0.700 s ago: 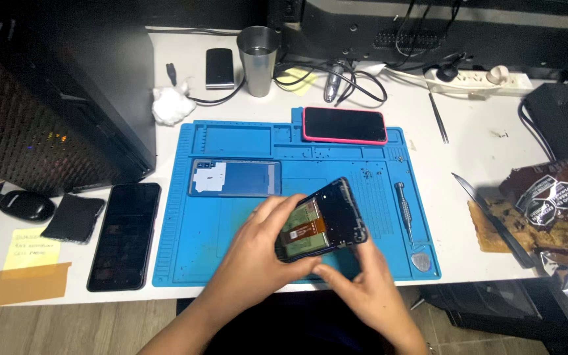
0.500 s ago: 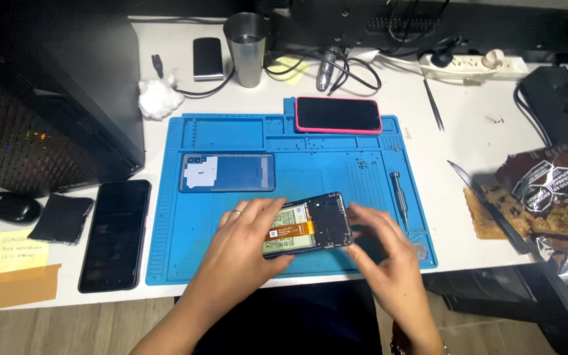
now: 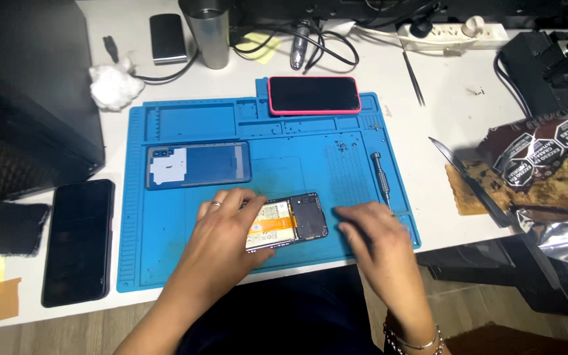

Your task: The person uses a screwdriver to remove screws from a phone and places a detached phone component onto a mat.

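An opened phone with its back off lies flat on the blue repair mat, showing a battery and an orange flex cable. My left hand rests on the phone's left end and holds it down. My right hand lies on the mat just right of the phone, fingers spread and apart from it, with nothing in it. The phone's blue back cover lies inside up on the mat above my left hand. A small screwdriver lies on the mat's right side, above my right hand.
A pink-cased phone lies at the mat's top edge. A black phone and a dark pouch lie left of the mat. A knife and foil snack bag sit at right. A metal cup, cables and power strip line the back.
The phone was held tilted above the mat in both hands; now it lies flat on the mat. My right hand has let go and moved to the right.
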